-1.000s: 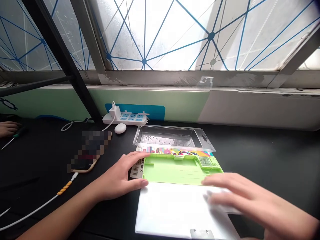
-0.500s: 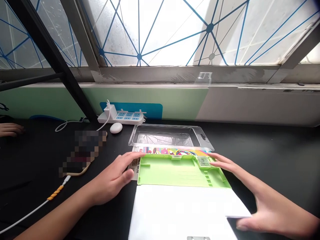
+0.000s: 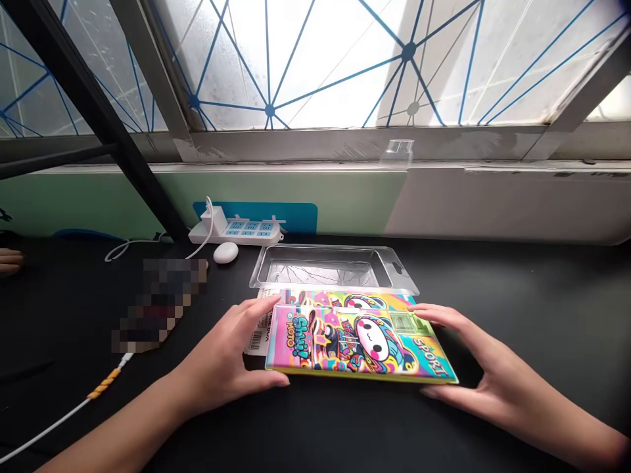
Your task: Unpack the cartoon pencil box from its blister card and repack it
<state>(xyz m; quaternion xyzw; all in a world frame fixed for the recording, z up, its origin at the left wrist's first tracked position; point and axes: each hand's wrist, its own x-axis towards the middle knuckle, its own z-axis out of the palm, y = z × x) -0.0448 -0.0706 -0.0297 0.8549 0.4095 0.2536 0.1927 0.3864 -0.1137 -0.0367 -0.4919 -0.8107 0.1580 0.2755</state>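
A pencil box [image 3: 340,341] with a colourful cartoon lid lies on the dark table, its lid closed. A small clear window [image 3: 403,322] is set in its far right part. My left hand [image 3: 241,348] holds the left end, fingers at the far corner and thumb by the near edge. At the right end, my right hand [image 3: 476,361] grips the box in the same way, fingers on the far corner and thumb at the near one. Partly covered by the box, a printed card [image 3: 259,338] with a barcode shows behind and to its left.
Behind the box lies a clear plastic tray [image 3: 325,270]. A white power strip [image 3: 251,230] and a white rounded object [image 3: 225,253] are near the wall. To the left is a blurred-out device [image 3: 160,302] with a cable. Another person's hand [image 3: 10,261] shows at the left edge.
The pencil box's lid, which was open towards me with the green inside showing, is now closed. My right thumb has moved away from me to the near edge; the other person's hand has shifted left.
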